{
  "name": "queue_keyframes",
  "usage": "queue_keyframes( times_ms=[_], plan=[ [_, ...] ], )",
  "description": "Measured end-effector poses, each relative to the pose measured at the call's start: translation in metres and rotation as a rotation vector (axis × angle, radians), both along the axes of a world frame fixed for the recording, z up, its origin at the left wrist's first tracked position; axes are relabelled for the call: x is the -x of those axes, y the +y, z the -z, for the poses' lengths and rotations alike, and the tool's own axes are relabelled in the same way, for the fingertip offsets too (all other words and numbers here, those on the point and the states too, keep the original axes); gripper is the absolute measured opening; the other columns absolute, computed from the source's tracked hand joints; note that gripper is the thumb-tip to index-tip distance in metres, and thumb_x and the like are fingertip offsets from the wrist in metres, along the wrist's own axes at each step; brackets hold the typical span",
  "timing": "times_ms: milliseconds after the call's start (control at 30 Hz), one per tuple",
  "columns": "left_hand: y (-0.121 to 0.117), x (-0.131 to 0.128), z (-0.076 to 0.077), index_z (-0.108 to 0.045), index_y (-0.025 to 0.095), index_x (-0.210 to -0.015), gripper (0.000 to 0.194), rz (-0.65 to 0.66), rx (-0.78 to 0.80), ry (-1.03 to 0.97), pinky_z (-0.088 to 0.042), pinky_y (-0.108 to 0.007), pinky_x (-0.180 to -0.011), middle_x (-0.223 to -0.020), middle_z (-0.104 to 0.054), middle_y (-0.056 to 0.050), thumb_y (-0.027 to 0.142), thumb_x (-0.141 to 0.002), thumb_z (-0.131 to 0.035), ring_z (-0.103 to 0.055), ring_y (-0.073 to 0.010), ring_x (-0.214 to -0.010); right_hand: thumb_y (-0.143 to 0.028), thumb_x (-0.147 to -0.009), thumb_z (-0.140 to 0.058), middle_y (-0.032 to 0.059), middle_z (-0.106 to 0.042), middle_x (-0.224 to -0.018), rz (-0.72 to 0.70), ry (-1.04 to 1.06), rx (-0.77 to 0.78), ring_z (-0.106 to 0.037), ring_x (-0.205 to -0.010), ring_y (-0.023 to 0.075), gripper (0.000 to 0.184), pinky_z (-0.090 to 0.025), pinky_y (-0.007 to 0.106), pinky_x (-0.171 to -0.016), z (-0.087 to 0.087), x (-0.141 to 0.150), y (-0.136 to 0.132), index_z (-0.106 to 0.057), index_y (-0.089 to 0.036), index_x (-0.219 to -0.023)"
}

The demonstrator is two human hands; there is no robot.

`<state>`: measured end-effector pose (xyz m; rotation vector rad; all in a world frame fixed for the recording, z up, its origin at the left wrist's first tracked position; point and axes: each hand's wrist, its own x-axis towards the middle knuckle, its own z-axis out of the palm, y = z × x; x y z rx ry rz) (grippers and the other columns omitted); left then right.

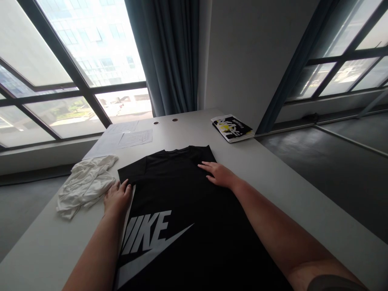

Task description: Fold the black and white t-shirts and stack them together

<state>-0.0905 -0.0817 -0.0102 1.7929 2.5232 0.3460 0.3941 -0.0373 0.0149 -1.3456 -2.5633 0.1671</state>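
A black T-shirt (pixel 172 202) lies flat and spread out on a white table (pixel 266 173), with its collar toward the far side and a large white Nike logo (pixel 145 238) on its front. My right hand (pixel 220 174) rests palm down on the shirt's upper right part, fingers spread. My left hand (pixel 118 198) sits at the shirt's left edge, fingertips touching the black fabric and not gripping it. Just left of that hand lies a crumpled white cloth (pixel 85 186), close to but apart from the shirt.
Several paper sheets (pixel 121 137) lie on the table beyond the shirt. A black and yellow magazine (pixel 232 127) sits at the far right corner. Two round grommet holes (pixel 165 121) mark the far tabletop. Windows and a blue-grey curtain (pixel 166 52) stand behind.
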Motion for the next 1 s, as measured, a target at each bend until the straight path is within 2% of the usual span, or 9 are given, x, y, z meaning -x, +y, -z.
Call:
queue_keyframes(
  times_ms=[67, 233, 367, 467, 533, 667, 800, 933, 1000],
  plan=[
    [0.001, 0.001, 0.001, -0.053, 0.028, -0.151, 0.059, 0.001, -0.006, -0.002, -0.03, -0.059, -0.124, -0.163, -0.041, -0.016, 0.053, -0.103, -0.03, -0.035, -0.0349, -0.152, -0.026, -0.096, -0.06, 0.0077, -0.038, -0.164, 0.014, 0.001, 0.04, -0.039, -0.149, 0.0239, 0.068, -0.032, 0.039, -0.125, 0.007, -0.004, 0.002, -0.042, -0.023, -0.161],
    [0.001, 0.002, 0.003, -0.053, 0.029, -0.151, 0.059, 0.007, -0.015, 0.014, -0.032, -0.059, -0.124, -0.163, -0.041, -0.015, 0.053, -0.103, -0.03, -0.037, -0.0351, -0.151, -0.042, -0.104, -0.054, 0.0135, -0.021, -0.169, 0.082, -0.144, 0.17, -0.023, -0.157, 0.03, 0.068, -0.021, 0.047, -0.129, 0.027, -0.01, 0.009, -0.034, -0.019, -0.164],
    [0.001, 0.001, 0.003, -0.053, 0.028, -0.15, 0.058, 0.006, -0.014, 0.036, -0.033, -0.059, -0.123, -0.162, -0.043, -0.015, 0.052, -0.102, -0.031, -0.038, -0.0351, -0.151, -0.052, -0.105, -0.05, 0.0126, -0.015, -0.17, 0.122, -0.165, 0.148, -0.019, -0.157, 0.0314, 0.069, -0.017, 0.051, -0.129, 0.034, -0.003, 0.01, -0.031, -0.024, -0.166],
    [0.001, 0.001, 0.004, -0.054, 0.029, -0.15, 0.058, 0.01, -0.029, 0.042, -0.034, -0.06, -0.122, -0.162, -0.043, -0.015, 0.052, -0.102, -0.032, -0.039, -0.0355, -0.15, -0.055, -0.107, -0.043, 0.0072, -0.015, -0.171, 0.177, -0.135, 0.156, -0.018, -0.157, 0.0346, 0.062, -0.015, 0.064, -0.125, 0.035, -0.003, 0.01, -0.032, -0.034, -0.165],
    [0.001, 0.002, 0.005, -0.054, 0.029, -0.15, 0.058, 0.007, -0.03, 0.039, -0.034, -0.06, -0.122, -0.162, -0.043, -0.015, 0.053, -0.102, -0.032, -0.039, -0.0357, -0.15, -0.054, -0.109, -0.036, 0.0016, -0.015, -0.171, 0.204, -0.055, 0.141, -0.018, -0.157, 0.0357, 0.056, -0.018, 0.069, -0.123, 0.036, -0.01, 0.013, -0.032, -0.04, -0.164],
    [0.003, 0.006, 0.008, -0.054, 0.029, -0.15, 0.057, 0.015, -0.04, 0.018, -0.034, -0.061, -0.122, -0.161, -0.044, -0.015, 0.051, -0.102, -0.033, -0.04, -0.0355, -0.15, -0.043, -0.11, -0.032, -0.0009, -0.025, -0.169, 0.291, 0.11, 0.037, -0.021, -0.156, 0.0352, 0.053, -0.027, 0.063, -0.123, 0.044, -0.036, 0.028, -0.04, -0.034, -0.161],
    [0.004, 0.008, 0.011, -0.055, 0.029, -0.15, 0.057, 0.019, -0.066, -0.007, -0.034, -0.061, -0.122, -0.161, -0.045, -0.016, 0.05, -0.103, -0.032, -0.04, -0.0357, -0.15, -0.039, -0.106, -0.041, 0.0017, -0.042, -0.161, 0.329, 0.077, 0.052, -0.032, -0.152, 0.037, 0.049, -0.027, 0.066, -0.122, 0.051, -0.051, 0.052, -0.055, -0.03, -0.152],
    [0.004, 0.008, 0.011, -0.053, 0.03, -0.151, 0.058, 0.012, -0.054, -0.008, -0.033, -0.063, -0.122, -0.162, -0.043, -0.016, 0.052, -0.103, -0.031, -0.038, -0.0366, -0.151, -0.037, -0.105, -0.041, 0.005, -0.04, -0.163, 0.206, 0.149, -0.085, -0.035, -0.151, 0.0287, 0.053, -0.029, 0.053, -0.126, 0.048, -0.05, 0.08, -0.05, -0.024, -0.156],
    [0.005, 0.008, 0.011, -0.053, 0.03, -0.151, 0.057, 0.013, -0.043, -0.003, -0.033, -0.063, -0.122, -0.162, -0.043, -0.016, 0.052, -0.103, -0.031, -0.038, -0.0365, -0.151, -0.04, -0.106, -0.041, 0.0034, -0.038, -0.164, 0.156, 0.107, -0.084, -0.033, -0.152, 0.0278, 0.053, -0.028, 0.051, -0.127, 0.048, -0.048, 0.095, -0.049, -0.026, -0.156]
  ],
)
